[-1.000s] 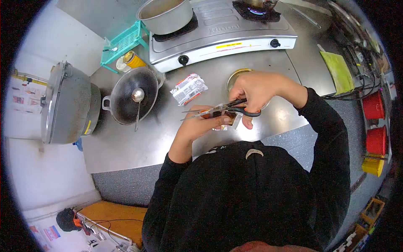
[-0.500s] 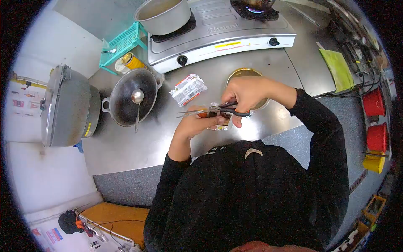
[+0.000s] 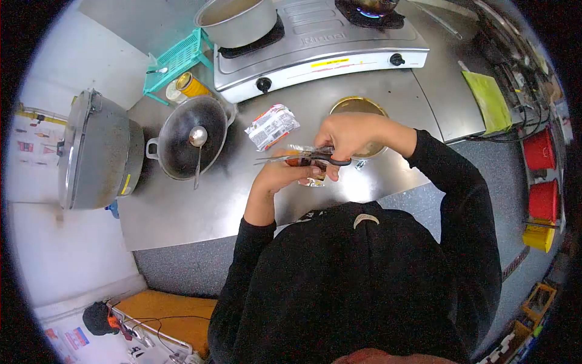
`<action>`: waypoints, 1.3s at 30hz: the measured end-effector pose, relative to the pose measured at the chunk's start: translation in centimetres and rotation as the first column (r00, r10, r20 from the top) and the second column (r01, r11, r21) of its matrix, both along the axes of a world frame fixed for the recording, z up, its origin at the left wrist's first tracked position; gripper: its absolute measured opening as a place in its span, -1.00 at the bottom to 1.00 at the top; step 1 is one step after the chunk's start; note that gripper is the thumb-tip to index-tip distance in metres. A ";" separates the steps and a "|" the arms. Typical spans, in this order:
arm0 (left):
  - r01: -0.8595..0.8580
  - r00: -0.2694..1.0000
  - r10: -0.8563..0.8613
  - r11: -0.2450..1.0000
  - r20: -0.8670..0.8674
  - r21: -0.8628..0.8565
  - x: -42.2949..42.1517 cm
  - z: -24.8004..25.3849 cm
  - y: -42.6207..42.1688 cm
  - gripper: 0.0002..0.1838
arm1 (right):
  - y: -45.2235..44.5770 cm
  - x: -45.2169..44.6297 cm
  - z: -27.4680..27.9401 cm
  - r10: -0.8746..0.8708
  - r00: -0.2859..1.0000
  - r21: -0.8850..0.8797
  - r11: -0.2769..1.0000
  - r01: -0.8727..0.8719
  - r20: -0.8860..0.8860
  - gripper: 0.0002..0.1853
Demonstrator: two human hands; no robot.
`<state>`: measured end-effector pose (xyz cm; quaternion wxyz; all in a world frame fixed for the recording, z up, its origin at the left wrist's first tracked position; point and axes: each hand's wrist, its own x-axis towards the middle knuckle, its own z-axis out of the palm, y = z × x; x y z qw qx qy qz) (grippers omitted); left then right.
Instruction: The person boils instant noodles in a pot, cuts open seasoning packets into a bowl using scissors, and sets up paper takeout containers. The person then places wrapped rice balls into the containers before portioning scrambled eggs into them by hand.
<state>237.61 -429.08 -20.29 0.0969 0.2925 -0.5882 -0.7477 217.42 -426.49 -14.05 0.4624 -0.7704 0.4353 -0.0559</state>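
Note:
My right hand (image 3: 347, 134) is closed around the dark handles of a pair of scissors (image 3: 273, 159), whose blades point left. The blades lie over a small shiny sachet (image 3: 316, 181), partly brown and orange, which my left hand (image 3: 276, 175) grips from below and the left. Fingers and scissors hide much of the sachet. Just beyond my left hand, a white and red printed packet (image 3: 272, 127) lies on the steel counter. Beneath my right wrist stands a round gold-rimmed pot or bowl (image 3: 357, 101), partly covered by the hand.
A two-burner gas stove (image 3: 327, 57) stands at the back, with a large pot (image 3: 239, 27) on its left burner and a flame lit at right. Left of me are a wok (image 3: 176, 136) with a ladle (image 3: 197, 159), and a big grey pot (image 3: 97, 155). A green cloth (image 3: 487, 102) lies right.
Both hands have shifted slightly left with the scissors and sachet. The scissor blades look closer together. The packet and cookware stay in place.

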 end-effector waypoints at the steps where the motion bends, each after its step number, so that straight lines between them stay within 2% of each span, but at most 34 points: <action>1: -0.001 1.000 0.001 1.000 0.000 0.000 0.1 -0.5 -0.1 -0.76 | -0.2 -0.1 -0.4 -0.002 1.000 0.011 1.000 0.002 0.017 -0.68; 3: -0.066 0.997 0.068 0.996 -0.039 0.055 0.5 -1.8 -0.1 -0.77 | -0.3 -0.2 -0.9 -0.008 1.000 -0.037 0.999 0.008 -0.002 -0.70; 5: -0.056 0.998 0.057 0.998 -0.025 0.030 1.3 -2.5 -0.4 -0.77 | -0.4 -0.5 -2.1 -0.015 1.000 -0.081 0.997 0.013 -0.021 -0.73; 7: -0.047 0.999 0.047 0.999 -0.012 0.004 2.6 -3.5 -1.0 -0.76 | -0.3 -0.9 -3.7 -0.123 0.960 -0.164 0.983 0.083 -0.251 -0.72; 8: -0.060 0.998 0.060 0.998 0.028 -0.010 3.6 -4.4 -1.3 -0.77 | 0.1 -0.9 -4.1 -0.121 0.960 -0.162 0.983 0.081 -0.252 -0.72; 10: -0.117 0.992 0.117 0.993 0.049 -0.021 4.8 -4.2 -1.2 -0.77 | 2.0 0.1 -4.6 -0.196 0.875 0.178 0.937 0.300 -0.442 -0.67; 14: -0.199 0.980 0.199 0.979 0.012 -0.037 4.5 -3.5 -1.2 -0.75 | 4.6 2.5 -9.8 -0.244 0.849 0.245 0.888 0.390 -0.468 -0.67; 16: -0.354 0.935 0.353 0.931 -0.029 -0.083 2.5 -3.0 -0.9 -0.70 | 5.3 3.2 -14.4 -0.349 0.845 -0.061 0.932 0.356 -0.405 -0.76; 17: -0.352 0.936 0.351 0.932 -0.026 -0.082 1.4 -3.0 -0.7 -0.70 | 5.6 3.4 -15.1 -0.350 0.845 -0.058 0.932 0.358 -0.404 -0.76; 19: -0.465 0.880 0.453 0.883 -0.144 -0.062 -1.0 -3.2 -0.4 -0.66 | 5.9 3.6 -15.1 -0.490 0.832 -0.110 0.871 0.479 -0.258 -0.77; 20: -0.460 0.872 0.417 0.877 -0.256 -0.137 -1.8 -5.1 -0.8 -0.63 | 5.9 3.2 -14.4 -0.418 0.866 -0.079 0.908 0.413 -0.275 -0.68; 21: -0.455 0.874 0.412 0.880 -0.256 -0.136 -3.1 -4.9 -0.4 -0.63 | 6.1 3.2 -14.0 -0.422 0.864 -0.079 0.905 0.417 -0.276 -0.68; 22: -0.505 0.848 0.447 0.844 -0.283 -0.180 -4.5 -4.5 0.1 -0.63 | 6.5 3.3 -13.8 -0.658 0.749 0.163 0.750 0.641 0.080 -0.68; 23: -0.553 0.821 0.479 0.804 -0.312 -0.221 -5.9 -4.4 0.7 -0.62 | 6.8 3.3 -13.4 -0.832 0.436 0.463 0.553 0.693 0.342 -0.68; 24: -0.558 0.804 0.494 0.818 -0.331 -0.135 -7.3 -5.0 1.0 -0.59 | 6.9 3.4 -11.9 -0.863 0.325 0.583 0.501 0.640 0.386 -0.66; 25: -0.552 0.807 0.487 0.823 -0.334 -0.134 -8.5 -5.7 1.3 -0.59 | 6.9 3.4 -11.9 -0.866 0.319 0.580 0.497 0.646 0.386 -0.66; 26: -0.579 0.802 0.516 0.796 -0.300 -0.178 -9.7 -6.3 1.7 -0.58 | 6.8 3.3 -12.0 -0.844 -0.014 0.720 0.448 0.529 0.536 -0.65; 27: -0.601 0.795 0.544 0.767 -0.269 -0.223 -10.8 -6.8 2.0 -0.57 | 6.8 3.1 -12.0 -0.737 -0.363 0.815 0.446 0.370 0.569 -0.64; 28: -0.572 0.800 0.513 0.809 -0.312 -0.137 -11.8 -7.2 2.2 -0.54 | 6.8 2.8 -11.2 -0.703 -0.415 0.814 0.458 0.358 0.578 -0.68; 29: -0.564 0.804 0.505 0.814 -0.313 -0.136 -12.5 -7.6 2.3 -0.54 | 6.6 2.2 -11.7 -0.699 -0.421 0.813 0.455 0.363 0.578 -0.68; 31: -0.552 0.832 0.435 0.710 -0.344 -0.438 -13.6 -8.4 2.4 -0.48 | 6.1 1.0 -12.9 -0.639 -0.506 0.814 0.423 0.397 0.579 -0.64; 32: -0.510 0.839 0.359 0.782 -0.410 -0.359 -14.2 -8.9 2.4 -0.32 | 6.1 0.5 -13.4 -0.637 -0.527 0.825 0.384 0.416 0.562 -0.70; 33: -0.507 0.840 0.358 0.784 -0.407 -0.357 -14.4 -8.7 2.3 -0.32 | 6.2 -0.6 -14.5 -0.637 -0.530 0.827 0.380 0.415 0.559 -0.70; 35: -0.636 0.740 0.309 0.610 -0.597 -0.473 -14.3 -7.9 1.6 -0.12 | 6.2 -3.4 -17.4 -0.742 -0.319 0.702 0.276 0.656 0.590 -0.79; 36: -0.578 0.809 0.345 0.619 -0.477 -0.532 -13.6 -8.6 0.7 -0.02 | 6.1 -4.5 -16.9 -0.742 -0.322 0.704 0.272 0.656 0.587 -0.79; 37: -0.575 0.810 0.345 0.622 -0.473 -0.531 -13.0 -8.3 0.0 -0.02 | 6.0 -5.3 -15.7 -0.812 0.009 0.281 0.212 0.936 0.584 -0.83; 38: -0.483 0.874 0.340 0.535 -0.346 -0.693 -12.4 -7.9 -0.8 -0.03 | 5.9 -5.9 -14.9 -0.870 0.290 -0.228 0.212 0.950 0.398 -0.85; 39: -0.358 0.912 0.351 0.436 -0.211 -0.826 -12.1 -7.8 -1.4 -0.04 | 5.7 -6.1 -14.8 -0.871 0.291 -0.226 0.215 0.950 0.396 -0.85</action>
